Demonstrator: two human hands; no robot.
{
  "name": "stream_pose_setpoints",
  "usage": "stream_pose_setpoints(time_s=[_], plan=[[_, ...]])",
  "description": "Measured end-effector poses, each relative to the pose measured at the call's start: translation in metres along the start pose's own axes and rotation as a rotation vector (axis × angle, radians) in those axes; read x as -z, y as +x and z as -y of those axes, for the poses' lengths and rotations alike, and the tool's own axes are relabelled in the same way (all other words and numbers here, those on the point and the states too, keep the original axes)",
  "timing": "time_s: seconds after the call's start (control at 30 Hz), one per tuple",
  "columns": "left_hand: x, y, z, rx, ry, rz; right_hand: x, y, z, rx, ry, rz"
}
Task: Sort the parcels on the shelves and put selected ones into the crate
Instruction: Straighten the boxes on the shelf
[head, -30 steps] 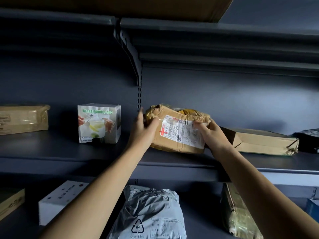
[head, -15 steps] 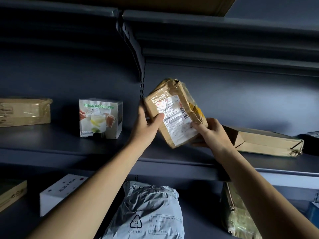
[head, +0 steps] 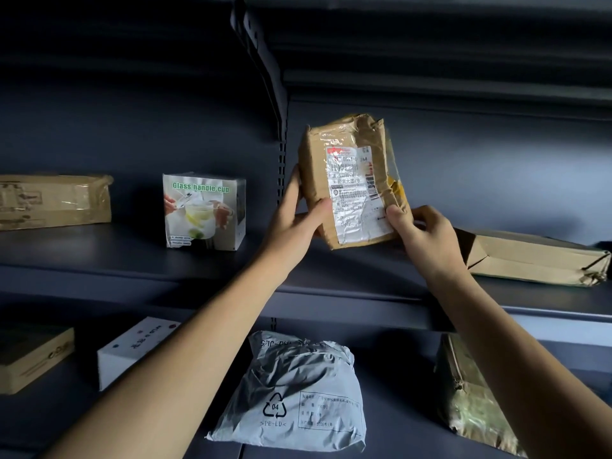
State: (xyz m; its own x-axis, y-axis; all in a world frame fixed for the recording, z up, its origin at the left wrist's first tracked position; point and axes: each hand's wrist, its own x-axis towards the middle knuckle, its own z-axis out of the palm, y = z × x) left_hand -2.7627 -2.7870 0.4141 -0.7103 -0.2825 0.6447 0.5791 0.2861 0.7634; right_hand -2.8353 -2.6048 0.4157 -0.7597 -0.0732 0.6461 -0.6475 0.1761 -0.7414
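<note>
I hold a crumpled brown taped parcel (head: 351, 180) upright above the middle shelf (head: 198, 286), its white shipping label facing me. My left hand (head: 294, 223) grips its lower left edge, thumb on the front. My right hand (head: 420, 233) pinches its lower right corner. No crate is in view.
On the middle shelf stand a "Glass handle cup" box (head: 203, 212), a brown box (head: 54, 202) at far left and a flat brown parcel (head: 536, 260) at right. The lower shelf holds a grey poly mailer (head: 291, 389), a white box (head: 132, 349), a tan box (head: 33, 356) and a brown wrapped parcel (head: 473, 399).
The brown parcel went from lying on the shelf to being lifted and turned upright, its label now facing me. Both hands kept hold of it.
</note>
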Motion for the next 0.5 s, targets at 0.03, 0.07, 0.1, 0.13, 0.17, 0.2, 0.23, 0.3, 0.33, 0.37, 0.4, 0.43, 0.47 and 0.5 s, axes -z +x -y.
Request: stream_pose_setpoints(time_s=[0.03,0.07,0.1,0.13,0.17,0.2,0.23,0.3,0.33,0.37,0.4,0.43,0.47,0.5], plan=[[0.000,-0.001,-0.001,-0.022,-0.006,-0.006,0.000,0.000,0.000,0.013,0.014,-0.007],[0.000,-0.002,-0.001,-0.045,-0.007,-0.010,0.000,-0.001,0.000,0.031,0.048,0.002],[0.001,-0.002,-0.001,-0.068,-0.008,-0.010,0.000,-0.002,0.000,0.054,0.090,0.023],[0.001,-0.003,-0.002,-0.087,-0.013,-0.012,0.000,-0.003,-0.001,0.080,0.124,0.048],[0.001,-0.004,-0.002,-0.100,-0.026,-0.015,0.000,-0.004,-0.001,0.102,0.141,0.070],[0.001,-0.005,-0.003,-0.107,-0.036,-0.019,0.000,-0.005,-0.001,0.122,0.149,0.088],[0.001,-0.006,-0.004,-0.118,-0.043,-0.023,0.001,-0.006,0.000,0.137,0.155,0.095],[0.001,-0.007,-0.004,-0.146,-0.052,-0.029,0.003,-0.007,0.000,0.162,0.178,0.092],[0.001,-0.007,-0.004,-0.153,-0.051,-0.028,0.004,-0.007,0.000,0.170,0.189,0.096],[0.001,-0.008,-0.004,-0.158,-0.050,-0.025,0.004,-0.008,0.000,0.170,0.204,0.102],[0.001,-0.008,-0.004,-0.161,-0.050,-0.021,0.005,-0.009,0.001,0.164,0.228,0.106],[0.001,-0.009,-0.005,-0.160,-0.051,-0.019,0.005,-0.009,0.001,0.156,0.248,0.109],[0.000,-0.010,-0.005,-0.156,-0.052,-0.019,0.005,-0.010,0.002,0.152,0.258,0.113],[-0.001,-0.011,-0.006,-0.154,-0.047,-0.024,0.005,-0.011,0.003,0.150,0.257,0.120]])
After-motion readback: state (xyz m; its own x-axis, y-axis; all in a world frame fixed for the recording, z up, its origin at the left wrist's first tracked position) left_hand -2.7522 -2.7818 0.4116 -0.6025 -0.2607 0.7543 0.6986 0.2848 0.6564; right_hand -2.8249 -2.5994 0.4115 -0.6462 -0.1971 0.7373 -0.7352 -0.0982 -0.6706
